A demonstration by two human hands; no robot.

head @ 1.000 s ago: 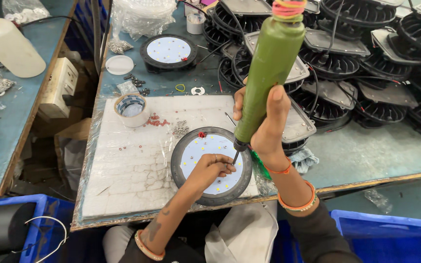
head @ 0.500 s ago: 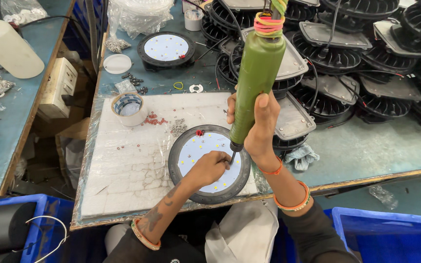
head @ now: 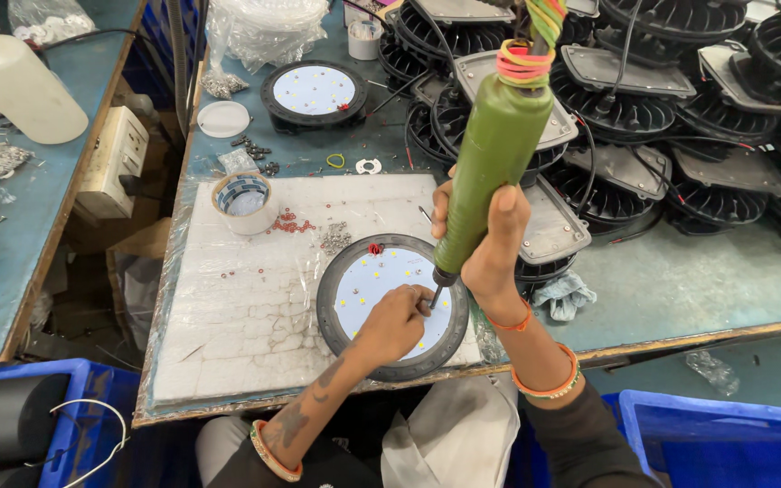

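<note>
Driving a green electric screwdriver [head: 497, 158] into the round LED lamp [head: 392, 307].
My right hand [head: 490, 248] clamps the screwdriver; my left hand [head: 395, 321] pinches at its tip, near the workbench's [head: 680, 280] front edge.

The big screwdriver [head: 496, 154] is green, with bright pink, yellow and orange bands around its top, and the round lamp [head: 392, 305] has a dark grey ring around a white middle dotted with little yellow squares. The mat [head: 255, 298] under it is white with a pattern of cracks, sprinkled with tiny red bits [head: 293, 223], and the table [head: 680, 271] is blue-green. The tape roll [head: 244, 202] is white with a blue checked inside, the bins [head: 725, 434] are bright blue, and the stacked lamp shells [head: 680, 108] are black.
</note>
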